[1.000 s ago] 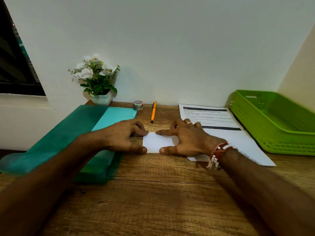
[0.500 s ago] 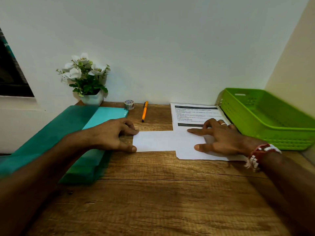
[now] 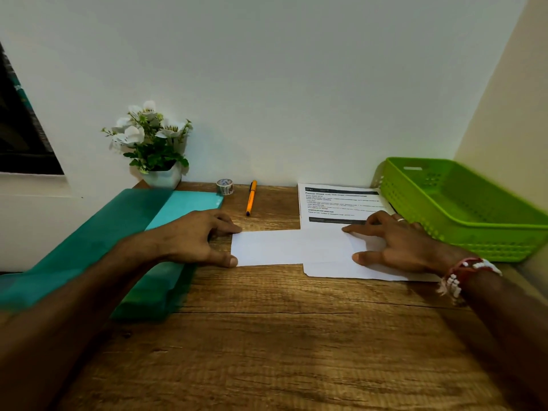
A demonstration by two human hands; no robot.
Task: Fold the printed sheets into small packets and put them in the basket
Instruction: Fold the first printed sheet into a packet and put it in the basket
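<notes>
The single view comes from a camera on the person's head, above the near edge of the wooden desk (image 3: 267, 351). It is pitched forward and down toward the white wall (image 3: 281, 84) at 12 o'clock. It sits near: the forearms enter from 7 and 5 o'clock, and the left hand (image 3: 195, 235) and right hand (image 3: 397, 244) fall mid-frame. The wide lens takes in the window (image 3: 20, 137) at 9 o'clock and the green basket (image 3: 489, 244) at 3 o'clock.

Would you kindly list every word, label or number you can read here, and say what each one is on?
Printed sheet: bold heading seems to start "Portion"; the rest and the body text are too blurred to read.
Tape roll: printed pattern, nothing legible.
Orange pen, green basket: no text visible.
</notes>
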